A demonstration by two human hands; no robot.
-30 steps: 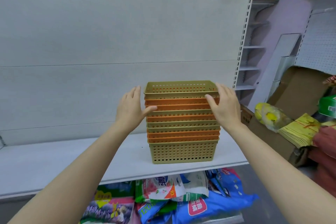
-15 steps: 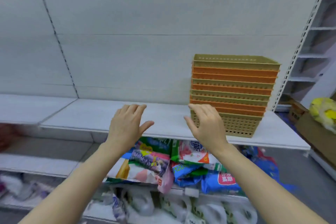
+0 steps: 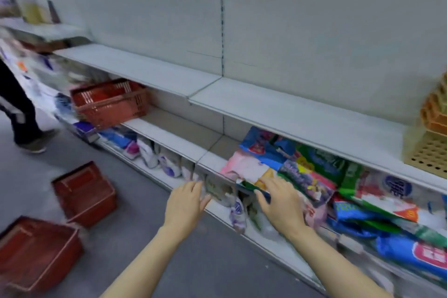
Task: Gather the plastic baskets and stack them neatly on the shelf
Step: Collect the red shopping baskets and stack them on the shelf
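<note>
head view, blurred by motion: nearest to you, both of your forearms reach forward over the grey floor (image 3: 135, 237). your left hand (image 3: 185, 204) is spread with its fingers straight and loosely fanned, holding nothing. your right hand (image 3: 280, 203), just beside it to the right, is likewise flat and relaxed with nothing in it, hovering in front of the packets (image 3: 312, 176) on the low shelf (whether the fingertips touch a packet, i cannot tell).

at near left two red baskets (image 3: 36, 251) sit on the floor, one close to the bottom corner and the other (image 3: 84, 191) a little farther off.

beyond your hands the low shelf holds colourful bagged goods, blue, green and pink, piled along its right half. farther left on that shelf level a red crate-like basket (image 3: 110, 101) stands tilted.

above runs the upper white shelf (image 3: 278, 106). at its far right end, cut off by the frame edge, stands the stack of plastic baskets (image 3: 433, 138), tan and orange layers nested together, well apart from both hands.

at far left a person's dark trouser leg (image 3: 17, 109) and shoe show on the floor.
</note>
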